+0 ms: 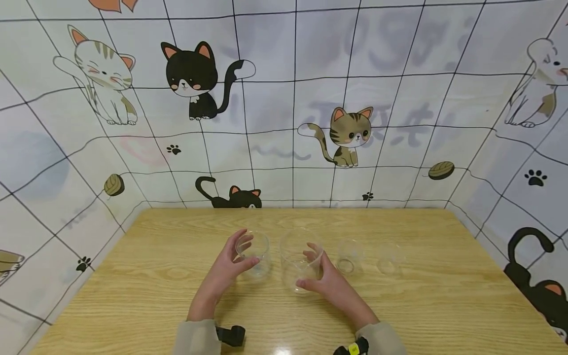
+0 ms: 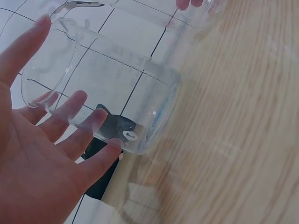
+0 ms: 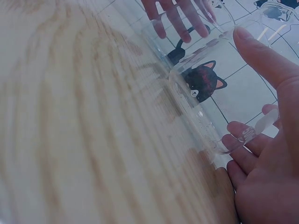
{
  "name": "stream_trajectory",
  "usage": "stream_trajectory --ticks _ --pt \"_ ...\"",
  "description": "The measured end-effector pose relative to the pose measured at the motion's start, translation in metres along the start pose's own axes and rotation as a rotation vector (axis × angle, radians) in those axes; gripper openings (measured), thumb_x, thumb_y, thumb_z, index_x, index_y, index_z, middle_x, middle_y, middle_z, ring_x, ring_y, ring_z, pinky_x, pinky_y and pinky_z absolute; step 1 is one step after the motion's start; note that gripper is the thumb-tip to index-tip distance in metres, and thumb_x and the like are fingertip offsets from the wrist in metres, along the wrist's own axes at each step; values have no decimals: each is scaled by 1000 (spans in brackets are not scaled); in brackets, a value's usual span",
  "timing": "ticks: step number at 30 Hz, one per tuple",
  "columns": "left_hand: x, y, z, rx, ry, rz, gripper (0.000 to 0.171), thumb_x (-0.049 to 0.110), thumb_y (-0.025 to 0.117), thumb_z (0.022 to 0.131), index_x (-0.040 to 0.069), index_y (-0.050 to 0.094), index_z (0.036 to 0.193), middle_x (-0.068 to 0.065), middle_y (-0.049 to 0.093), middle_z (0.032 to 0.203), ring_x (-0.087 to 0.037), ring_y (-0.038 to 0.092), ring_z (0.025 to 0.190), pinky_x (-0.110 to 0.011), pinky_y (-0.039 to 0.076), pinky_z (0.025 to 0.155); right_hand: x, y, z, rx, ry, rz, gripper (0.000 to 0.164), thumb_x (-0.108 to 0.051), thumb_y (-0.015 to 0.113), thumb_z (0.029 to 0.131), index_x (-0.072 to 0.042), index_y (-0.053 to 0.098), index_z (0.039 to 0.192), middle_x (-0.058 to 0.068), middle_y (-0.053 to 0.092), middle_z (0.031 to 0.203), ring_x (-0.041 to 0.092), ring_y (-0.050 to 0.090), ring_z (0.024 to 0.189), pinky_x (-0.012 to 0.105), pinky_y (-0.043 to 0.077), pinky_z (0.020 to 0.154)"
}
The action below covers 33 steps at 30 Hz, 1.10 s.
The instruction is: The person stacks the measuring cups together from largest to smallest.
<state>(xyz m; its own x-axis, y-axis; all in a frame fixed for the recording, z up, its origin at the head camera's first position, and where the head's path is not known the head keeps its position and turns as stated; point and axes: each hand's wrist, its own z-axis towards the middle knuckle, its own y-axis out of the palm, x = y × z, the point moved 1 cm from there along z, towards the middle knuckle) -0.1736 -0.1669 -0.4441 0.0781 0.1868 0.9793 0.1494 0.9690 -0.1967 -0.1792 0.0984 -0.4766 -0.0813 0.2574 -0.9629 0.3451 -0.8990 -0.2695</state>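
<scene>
Two hands around two clear glass beakers on a wooden worktop

Seen from the wearer's head, a pale wood-grain worktop (image 1: 133,301) runs back to a straight far edge, where a white wall covering (image 1: 270,113) printed with black grid lines and cartoon cats rises behind it. Four clear vessels form a loose row across the worktop, between its left and right edges.

The left hand (image 1: 228,265) curves around the smaller beaker (image 1: 262,252), left of the middle, its thumb on the near side and its fingers on the far side. The left wrist view shows faint printed marks on this beaker's wall and a pouring lip at its rim. Just to its right, the right hand (image 1: 327,279) holds the larger beaker (image 1: 294,261) from the side towards the right edge, thumb in front and fingers behind. Both beakers are upright and seem to rest on the wood, though clear glass makes their bases hard to read.

Farther towards the right edge stand a small glass vessel (image 1: 350,254) and, beyond it, a fainter glass vessel (image 1: 390,259), both untouched. Light sleeves (image 1: 197,337) cover the forearms, with a dark wrist device (image 1: 232,336) beside the left cuff.
</scene>
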Motion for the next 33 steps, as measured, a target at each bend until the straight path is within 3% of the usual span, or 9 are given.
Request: stream_trajectory --ticks 7,15,26,29,33 --pt "-3 0 2 -8 3 -23 78 27 71 80 33 22 140 3 36 143 -22 29 135 -54 17 109 0 0 -1 -1 -6 4 88 -26 75 76 -33 20 143 2 36 144 26 31 134 55 30 102" --pt "-4 1 2 -8 8 -40 73 18 68 83 33 24 139 1 36 143 -22 28 135 -55 15 110 2 1 -2 -12 -3 15 86 -26 75 76 -40 19 140 2 34 145 26 29 135 55 30 102" --pt "18 6 -7 -32 -28 -28 75 15 68 83 17 23 143 -5 35 145 -28 27 136 -50 19 110 6 0 -1 9 -17 -15 86 -28 76 75 -41 20 140 2 36 144 27 31 134 56 29 102" --pt "14 6 -6 -27 -26 -38 75 16 69 82 17 24 142 -4 36 144 -26 27 136 -50 18 110 9 0 0 6 -20 -23 87 -29 76 75 -41 20 140 3 36 144 27 31 134 56 29 102" --pt "1 6 -2 -11 -17 -31 73 17 69 82 25 26 140 2 39 142 -22 29 135 -50 19 110 10 1 0 9 -18 -25 87 -29 76 74 -42 20 139 2 36 144 27 31 134 56 29 102"
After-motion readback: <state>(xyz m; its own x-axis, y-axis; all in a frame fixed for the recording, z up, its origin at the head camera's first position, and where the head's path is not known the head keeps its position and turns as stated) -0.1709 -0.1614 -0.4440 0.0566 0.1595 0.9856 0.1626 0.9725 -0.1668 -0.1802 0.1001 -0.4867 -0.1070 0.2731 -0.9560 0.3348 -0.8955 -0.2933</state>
